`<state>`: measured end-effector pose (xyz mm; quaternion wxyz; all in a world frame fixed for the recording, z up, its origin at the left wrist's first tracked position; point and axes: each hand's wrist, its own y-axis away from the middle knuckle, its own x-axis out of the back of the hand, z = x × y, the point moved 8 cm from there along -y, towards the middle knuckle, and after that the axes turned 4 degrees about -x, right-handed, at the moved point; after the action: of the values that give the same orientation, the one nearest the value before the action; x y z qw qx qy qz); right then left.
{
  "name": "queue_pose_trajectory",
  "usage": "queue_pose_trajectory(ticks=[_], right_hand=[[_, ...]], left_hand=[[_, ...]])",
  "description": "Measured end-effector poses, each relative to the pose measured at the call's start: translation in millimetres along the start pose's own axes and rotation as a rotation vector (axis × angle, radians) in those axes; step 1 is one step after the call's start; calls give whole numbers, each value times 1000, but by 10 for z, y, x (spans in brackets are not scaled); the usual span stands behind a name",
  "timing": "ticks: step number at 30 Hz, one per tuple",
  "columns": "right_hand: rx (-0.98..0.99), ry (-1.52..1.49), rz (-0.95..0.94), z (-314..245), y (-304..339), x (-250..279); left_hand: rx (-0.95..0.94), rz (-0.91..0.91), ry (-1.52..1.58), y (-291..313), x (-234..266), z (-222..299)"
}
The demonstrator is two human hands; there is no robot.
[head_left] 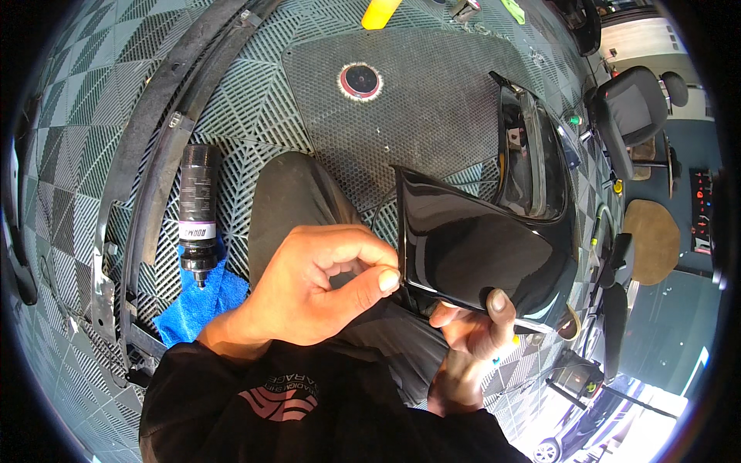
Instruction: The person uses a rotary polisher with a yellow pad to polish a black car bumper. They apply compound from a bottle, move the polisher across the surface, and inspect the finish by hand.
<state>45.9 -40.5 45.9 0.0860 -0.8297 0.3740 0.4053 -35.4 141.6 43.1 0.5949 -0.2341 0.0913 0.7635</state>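
A glossy black car body panel (pixel 471 231), curved and with a framed opening at its far end, rests at my lap toward the right. My left hand (pixel 316 285) is closed in a pinch, thumb against index finger, right at the panel's left edge. Whatever lies between those fingertips is too small or hidden to name. Under the near edge of the panel, my right hand (pixel 478 328) grips it, the thumb up on the glossy face and the other fingers partly hidden.
Left of my leg, a black bottle (pixel 199 201) lies by a blue cloth (pixel 231 289), beside long dark trim strips (pixel 147 147). A round brush-edged pad (pixel 360 81) sits on the dark mat (pixel 432 92). Further off are a yellow bottle (pixel 378 11) and a wheeled seat (pixel 629 108).
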Motion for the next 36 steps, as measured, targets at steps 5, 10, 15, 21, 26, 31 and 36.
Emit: queue_pose_trajectory(ticks=[5, 10, 15, 21, 26, 31, 36], right_hand=[[15, -1, -43, 7, 4, 7], [22, 40, -52, 16, 28, 75], [22, 68, -15, 31, 24, 76], [125, 162, 53, -7, 2, 67], [108, 164, 86, 3, -30, 49], [97, 94, 79, 30, -38, 48], [33, 104, 52, 53, -32, 83]], left_hand=[[-21, 7, -18, 20, -6, -2], [-31, 30, 56, 37, -9, -54], [-23, 56, 135, 58, -25, -105], [22, 131, 251, 88, -109, -157], [46, 95, 343, 97, -154, -274], [27, 86, 406, 76, -27, -231], [62, 75, 359, 92, 7, -174]])
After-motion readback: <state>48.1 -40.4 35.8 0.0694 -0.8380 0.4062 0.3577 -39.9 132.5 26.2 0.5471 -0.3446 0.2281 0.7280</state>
